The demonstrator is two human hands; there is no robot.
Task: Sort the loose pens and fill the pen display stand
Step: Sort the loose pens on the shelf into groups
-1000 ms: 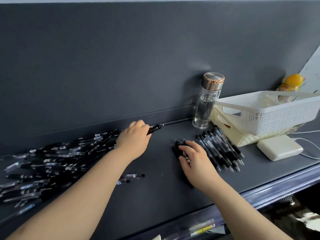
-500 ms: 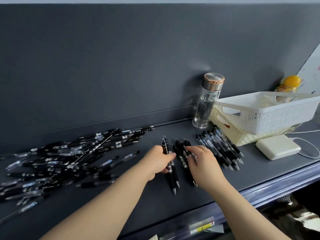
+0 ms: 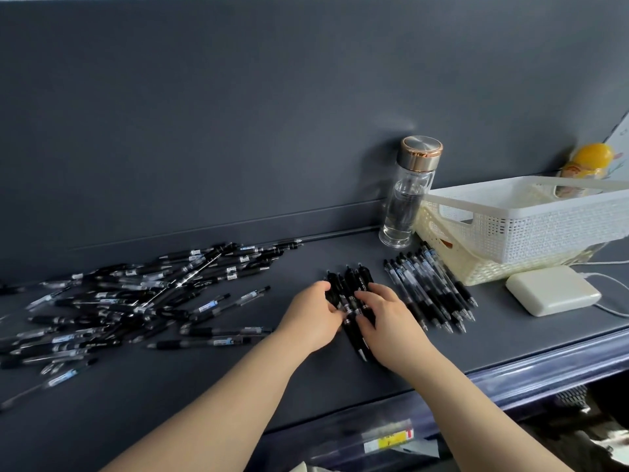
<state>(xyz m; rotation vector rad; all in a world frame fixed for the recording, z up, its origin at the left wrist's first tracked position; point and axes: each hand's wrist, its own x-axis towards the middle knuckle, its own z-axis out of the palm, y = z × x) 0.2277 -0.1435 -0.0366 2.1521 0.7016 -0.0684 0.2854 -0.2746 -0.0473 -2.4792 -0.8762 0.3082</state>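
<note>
Nearest, the front of the desk [image 3: 510,338] is crossed by two bare forearms, and just beyond its edge the left grip [image 3: 311,318] and the right grip [image 3: 386,318] are brought together on one small bundle of dark pens [image 3: 354,284]. The bundle is grasped from both flanks. The left grip's fingers are curled against its left side and the right grip's fingers are curled over its top and right side, so the pens are held parallel on the desk. Just right of the right grip, apart from the bundle, a sorted row of pens [image 3: 429,287] is laid side by side. Left of the left grip a large loose pile of pens [image 3: 136,301] is scattered at all angles. Farther right a white charger block [image 3: 553,289] is seen, and behind it a white basket [image 3: 544,226] is nested in a cream basket [image 3: 476,270]. Beyond the grips a glass bottle [image 3: 408,195] is stood against the dark back panel. No display stand can be made out. The task is judged to be early: two small groups are gathered, most pens are left to be sorted, and the filling is not yet begun.
</note>
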